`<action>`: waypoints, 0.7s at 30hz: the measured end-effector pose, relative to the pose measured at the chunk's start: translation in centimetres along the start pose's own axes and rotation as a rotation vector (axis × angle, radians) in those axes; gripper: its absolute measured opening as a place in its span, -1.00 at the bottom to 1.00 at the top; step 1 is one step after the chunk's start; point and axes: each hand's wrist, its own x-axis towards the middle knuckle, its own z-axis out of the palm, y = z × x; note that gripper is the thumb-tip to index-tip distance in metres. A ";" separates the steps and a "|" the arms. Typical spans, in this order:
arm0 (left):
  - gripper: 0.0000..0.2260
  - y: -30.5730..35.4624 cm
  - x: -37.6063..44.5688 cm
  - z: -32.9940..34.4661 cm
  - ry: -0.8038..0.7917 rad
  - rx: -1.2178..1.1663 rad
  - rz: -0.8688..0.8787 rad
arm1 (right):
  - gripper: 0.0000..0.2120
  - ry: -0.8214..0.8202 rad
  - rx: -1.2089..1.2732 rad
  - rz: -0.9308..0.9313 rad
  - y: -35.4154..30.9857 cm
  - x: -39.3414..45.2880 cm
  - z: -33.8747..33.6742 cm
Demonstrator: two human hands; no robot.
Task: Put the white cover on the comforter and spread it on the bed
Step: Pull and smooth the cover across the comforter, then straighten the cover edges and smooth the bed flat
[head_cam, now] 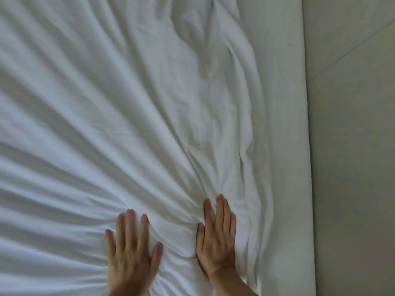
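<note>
Palms down and fingers straight, left hand (132, 251) and right hand (215, 238) press side by side, a little apart, on the white cover (128, 103) lying creased across the bed (284, 146), apparently smoothing its folds flat.

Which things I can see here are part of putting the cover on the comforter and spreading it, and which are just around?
Part of the job:
white cover, wrinkled, spread over the bed
bed, its bare edge showing on the right
left hand, flat on the cover
right hand, flat on the cover

Just around:
floor beside the bed
</note>
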 end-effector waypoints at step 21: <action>-0.30 11.7 24.3 -4.8 0.111 -0.256 -0.062 | -0.09 0.217 0.279 0.159 -1.2 35.0 -9.0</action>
